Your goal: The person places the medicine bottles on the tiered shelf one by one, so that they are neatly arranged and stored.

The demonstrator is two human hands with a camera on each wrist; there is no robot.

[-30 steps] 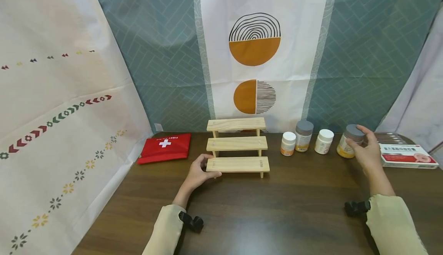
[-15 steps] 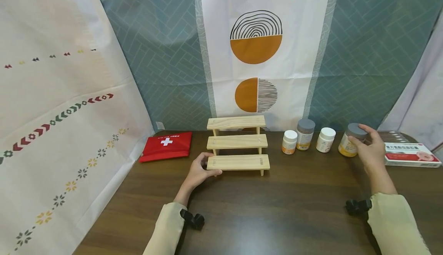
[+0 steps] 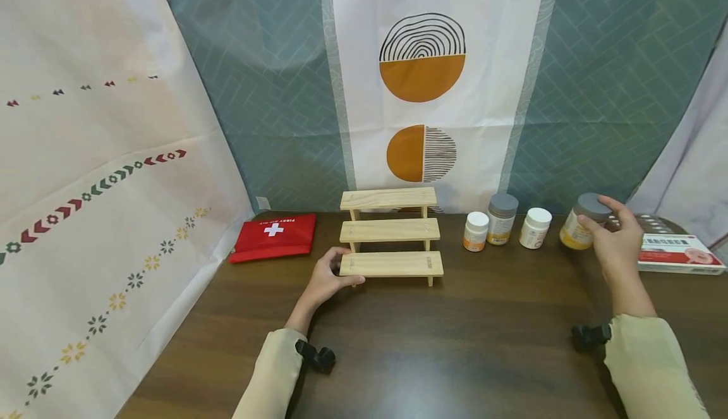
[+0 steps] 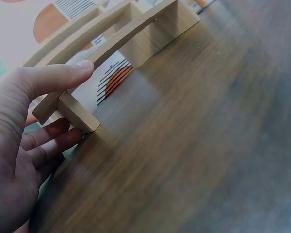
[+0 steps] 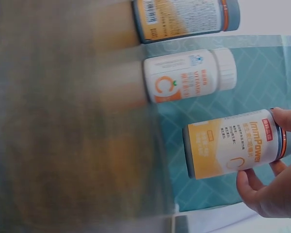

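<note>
At its left end, a three-step wooden display rack [image 3: 392, 264] is held by my left hand [image 3: 325, 282]. In the left wrist view the thumb [image 4: 70, 77] lies on the lowest step's edge, and the other fingers are by its leg. My right hand [image 3: 618, 245] grips a grey-lidded supplement bottle [image 3: 576, 232] near its lid. The right wrist view shows its yellow and white label [image 5: 228, 145] and its base off the table. Left of it stand a white-capped bottle [image 3: 534, 228], another grey-lidded bottle [image 3: 501, 220] and a small white bottle with an orange label [image 3: 474, 232].
A red first aid pouch [image 3: 274, 238] lies left of the rack. At the far right a white and red medicine box [image 3: 679, 256] lies behind my right hand, with a blister pack [image 3: 648, 222] beyond it. Patterned cloths [image 3: 284, 90] hang along the table's back and sides.
The grey-lidded bottle in my right hand has risen off the table and moved slightly right. My left hand stays on the rack. The head view has shifted slightly.
</note>
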